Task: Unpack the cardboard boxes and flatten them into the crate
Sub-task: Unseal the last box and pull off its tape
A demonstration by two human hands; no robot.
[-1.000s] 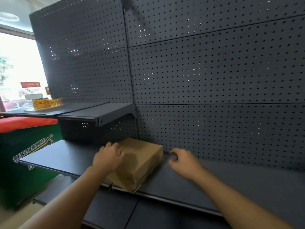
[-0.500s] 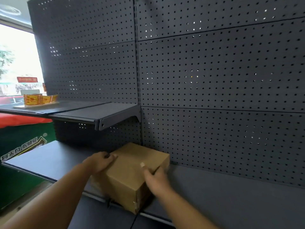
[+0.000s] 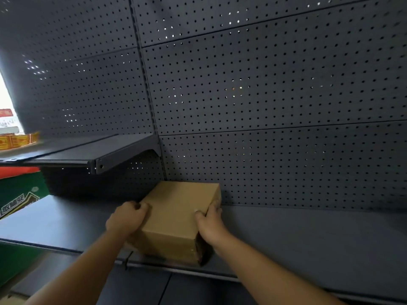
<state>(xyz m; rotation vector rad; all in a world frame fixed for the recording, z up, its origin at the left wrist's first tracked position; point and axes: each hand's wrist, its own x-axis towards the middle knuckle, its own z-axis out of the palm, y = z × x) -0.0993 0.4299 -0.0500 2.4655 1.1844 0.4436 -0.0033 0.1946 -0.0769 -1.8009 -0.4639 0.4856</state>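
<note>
Closed brown cardboard box sits on the dark metal shelf, near its front edge and over the seam between two shelf sections; its far end is close to the perforated back panel. Whether it touches the panel: cannot tell.

Left hand grips the box's left side, fingers curled over the upper left edge, palm against the side wall. Right hand grips the right side, thumb on the top face near the right edge, fingers wrapped down the right wall. Both forearms enter from the bottom of the frame.

Box lid flat, flaps shut; clear tape glints on the near right corner.

Upper left: a shorter shelf on a bracket, mounted higher than the box's shelf. At its far left end, yellow-and-red packets, blurred. Below that, a red-topped green cabinet with white lettering, unreadable. Bright window at the far left edge.
</note>
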